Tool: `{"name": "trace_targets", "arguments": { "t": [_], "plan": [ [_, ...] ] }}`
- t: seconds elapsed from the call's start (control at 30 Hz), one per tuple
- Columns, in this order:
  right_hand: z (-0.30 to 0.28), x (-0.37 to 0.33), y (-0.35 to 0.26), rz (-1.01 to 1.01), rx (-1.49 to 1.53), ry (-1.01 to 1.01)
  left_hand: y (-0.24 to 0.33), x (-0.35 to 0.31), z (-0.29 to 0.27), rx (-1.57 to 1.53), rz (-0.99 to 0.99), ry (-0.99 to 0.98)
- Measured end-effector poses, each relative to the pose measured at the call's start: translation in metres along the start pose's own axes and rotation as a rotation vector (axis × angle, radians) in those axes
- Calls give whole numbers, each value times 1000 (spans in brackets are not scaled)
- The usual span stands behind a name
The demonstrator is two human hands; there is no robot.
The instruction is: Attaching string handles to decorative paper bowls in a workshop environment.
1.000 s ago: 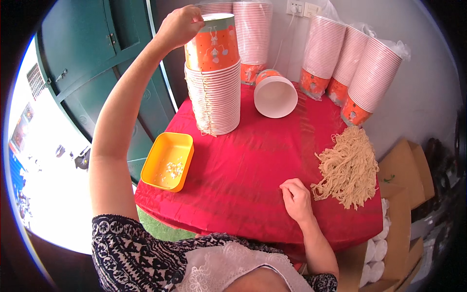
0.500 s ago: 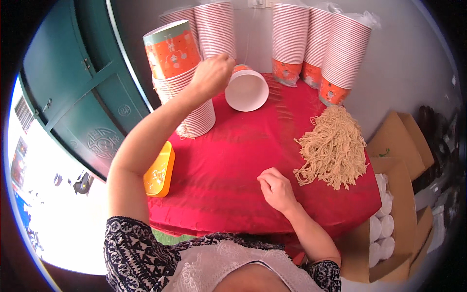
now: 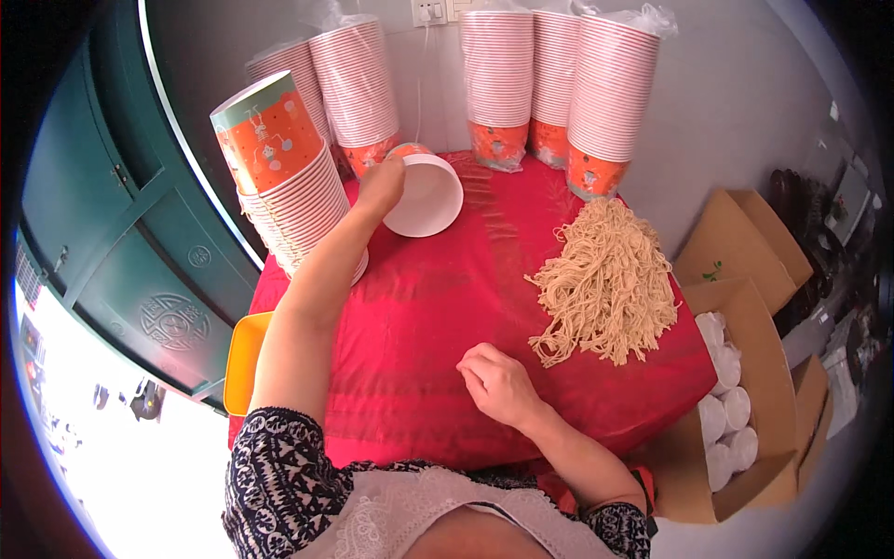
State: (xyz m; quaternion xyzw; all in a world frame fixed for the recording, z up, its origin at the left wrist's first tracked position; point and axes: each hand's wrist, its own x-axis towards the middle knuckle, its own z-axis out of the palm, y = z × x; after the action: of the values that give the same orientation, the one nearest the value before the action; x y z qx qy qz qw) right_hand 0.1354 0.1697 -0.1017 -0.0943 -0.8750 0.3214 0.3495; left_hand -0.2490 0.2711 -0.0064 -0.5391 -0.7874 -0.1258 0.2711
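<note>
My left hand (image 3: 382, 188) reaches across to a paper tub (image 3: 425, 197) lying on its side, its white inside facing me. The fingers are closed at the tub's left rim. Beside that forearm stands a tall, leaning stack of paper tubs (image 3: 296, 200), topped by an upside-down-looking orange and green one (image 3: 270, 140); thin beige strands cling to the stack's side. My right hand (image 3: 501, 384) hovers curled over the near middle of the table, nothing visible between thumb and fingers. To its upper right lies a heap of tangled beige strands (image 3: 610, 289), like noodles or string.
A red cloth (image 3: 419, 326) covers the table. Plastic-wrapped tub stacks (image 3: 610, 88) line the grey wall, with more (image 3: 358, 84) at the back left. A yellow tray (image 3: 244, 359) sits at the left edge. Right of the table, a cardboard box (image 3: 768, 373) holds white cups.
My left hand has come down from above the tall stack to the lying tub's rim. The view has shifted, and my right hand stays curled near the same spot.
</note>
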Motion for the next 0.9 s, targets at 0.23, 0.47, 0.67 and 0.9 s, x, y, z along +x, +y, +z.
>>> {"name": "trace_targets", "arguments": {
  "t": [0.23, 0.47, 0.67, 0.9],
  "plan": [
    [0, -2, 5, 3, 1, -14, 53, -57, -30, 124, 105, 190],
    [6, 0, 10, -7, -18, -8, 67, -82, -50, -102, 159, 379],
    [5, -3, 12, -5, -12, -2, 77, -84, -43, -175, 183, 401],
    [2, -4, 9, -9, -14, -33, 81, -79, -40, -83, 120, 310]
  ]
}}
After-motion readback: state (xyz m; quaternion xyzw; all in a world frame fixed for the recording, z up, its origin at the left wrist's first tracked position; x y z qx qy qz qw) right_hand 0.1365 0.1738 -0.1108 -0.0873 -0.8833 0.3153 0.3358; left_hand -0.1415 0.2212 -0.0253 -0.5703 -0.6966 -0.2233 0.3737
